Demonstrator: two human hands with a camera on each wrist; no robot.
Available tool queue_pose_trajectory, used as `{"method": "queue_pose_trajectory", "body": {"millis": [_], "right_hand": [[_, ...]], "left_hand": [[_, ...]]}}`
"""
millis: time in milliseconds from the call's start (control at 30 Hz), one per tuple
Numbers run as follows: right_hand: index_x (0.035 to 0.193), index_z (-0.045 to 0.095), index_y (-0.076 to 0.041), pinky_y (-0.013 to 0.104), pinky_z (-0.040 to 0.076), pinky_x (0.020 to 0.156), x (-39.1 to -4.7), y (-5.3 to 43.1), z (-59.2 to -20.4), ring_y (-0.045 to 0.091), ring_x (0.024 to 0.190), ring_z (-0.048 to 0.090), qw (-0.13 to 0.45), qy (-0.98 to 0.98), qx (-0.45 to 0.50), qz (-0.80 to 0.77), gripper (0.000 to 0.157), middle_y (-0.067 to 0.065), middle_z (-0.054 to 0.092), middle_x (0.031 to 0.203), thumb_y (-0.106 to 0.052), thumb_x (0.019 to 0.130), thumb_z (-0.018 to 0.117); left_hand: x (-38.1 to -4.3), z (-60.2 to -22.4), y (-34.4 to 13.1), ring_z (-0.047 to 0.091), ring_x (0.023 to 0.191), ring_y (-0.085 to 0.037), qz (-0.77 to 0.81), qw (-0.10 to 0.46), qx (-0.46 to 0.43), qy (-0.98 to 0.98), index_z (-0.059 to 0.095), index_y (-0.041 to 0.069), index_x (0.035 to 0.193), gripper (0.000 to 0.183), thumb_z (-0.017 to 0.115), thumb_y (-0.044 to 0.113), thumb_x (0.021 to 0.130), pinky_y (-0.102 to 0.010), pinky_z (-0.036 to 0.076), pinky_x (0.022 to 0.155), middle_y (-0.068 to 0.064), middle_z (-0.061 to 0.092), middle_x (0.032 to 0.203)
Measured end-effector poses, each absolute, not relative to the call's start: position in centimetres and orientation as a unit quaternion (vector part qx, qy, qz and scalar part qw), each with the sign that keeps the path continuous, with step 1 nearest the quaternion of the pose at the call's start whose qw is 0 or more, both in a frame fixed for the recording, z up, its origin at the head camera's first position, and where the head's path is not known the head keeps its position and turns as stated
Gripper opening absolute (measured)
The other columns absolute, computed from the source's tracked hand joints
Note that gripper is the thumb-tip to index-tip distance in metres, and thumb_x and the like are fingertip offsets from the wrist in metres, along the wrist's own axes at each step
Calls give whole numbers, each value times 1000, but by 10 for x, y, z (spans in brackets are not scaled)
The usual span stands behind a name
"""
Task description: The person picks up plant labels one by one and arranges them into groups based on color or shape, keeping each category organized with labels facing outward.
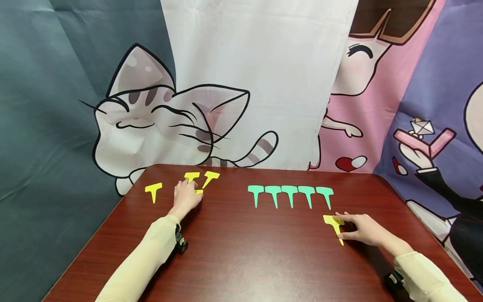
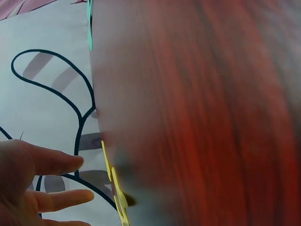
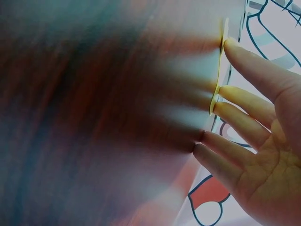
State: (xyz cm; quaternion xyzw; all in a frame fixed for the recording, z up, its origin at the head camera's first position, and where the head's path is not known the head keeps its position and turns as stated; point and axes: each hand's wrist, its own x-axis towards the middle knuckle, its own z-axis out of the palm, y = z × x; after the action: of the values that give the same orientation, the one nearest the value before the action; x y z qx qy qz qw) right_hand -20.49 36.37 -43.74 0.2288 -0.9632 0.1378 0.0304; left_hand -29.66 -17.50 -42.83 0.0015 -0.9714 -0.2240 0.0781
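Yellow T-shaped plant labels lie on the brown table [image 1: 241,251]. My right hand [image 1: 364,228] is at a yellow plant label [image 1: 331,220] on the right, forefinger at its head and thumb by its stem. In the right wrist view, extended fingertips touch this label, seen edge-on. On the left, my left hand [image 1: 185,196] hovers over a yellow label [image 1: 198,191], mostly hidden beneath it. Just beyond the fingers lies a second label [image 1: 192,175], partly covered. The left wrist view shows straight, spread fingers [image 2: 56,162] beside the labels, holding nothing.
Several green plant labels [image 1: 289,191] stand in a row at the back centre-right. One yellow label [image 1: 153,191] lies at far left, another [image 1: 211,176] right of the left hand. A cartoon-printed cloth [image 1: 256,50] hangs behind the table's back edge.
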Motion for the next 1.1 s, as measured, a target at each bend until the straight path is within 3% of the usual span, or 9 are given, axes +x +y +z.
{"method": "queue_pose_trajectory", "body": {"millis": [233,467,633,800,1100], "right_hand": [[123,63,-4,51,49,87,-206,364,-436,38,114,59,28,-964,228,136,68,14,65,121,-45,72,78],[121,65,-5,51,49,87,-207,364,-436,40,114,58,26,-961,239,134,63,14,65,121,-44,72,78],[122,64,-5,53,48,89,-207,364,-436,41,115,57,17,-962,236,136,64,15,64,122,-43,72,78],[121,64,-4,54,47,89,-207,364,-436,41,114,58,19,-962,236,134,65,16,65,121,-45,72,77],[121,65,-5,53,48,89,-207,364,-436,40,114,58,21,-962,238,132,65,15,65,121,-46,72,77]], "left_hand": [[-293,-425,-184,24,134,-50,-193,36,24,-980,62,-2,114,40,66,20,81,-62,16,111,-31,37,142],[-294,-426,-189,20,131,-55,-173,7,42,-984,62,-2,91,22,66,16,80,-65,13,110,-36,37,135],[-298,-429,-191,20,130,-56,-154,-11,55,-986,62,-6,96,29,66,18,80,-65,14,109,-38,39,128],[-302,-429,-193,23,126,-56,-148,-14,61,-987,61,-4,89,24,63,18,79,-64,14,108,-37,42,122],[-305,-427,-193,31,120,-53,-165,-16,79,-983,58,-2,89,25,63,20,79,-63,19,105,-33,46,116]]}}
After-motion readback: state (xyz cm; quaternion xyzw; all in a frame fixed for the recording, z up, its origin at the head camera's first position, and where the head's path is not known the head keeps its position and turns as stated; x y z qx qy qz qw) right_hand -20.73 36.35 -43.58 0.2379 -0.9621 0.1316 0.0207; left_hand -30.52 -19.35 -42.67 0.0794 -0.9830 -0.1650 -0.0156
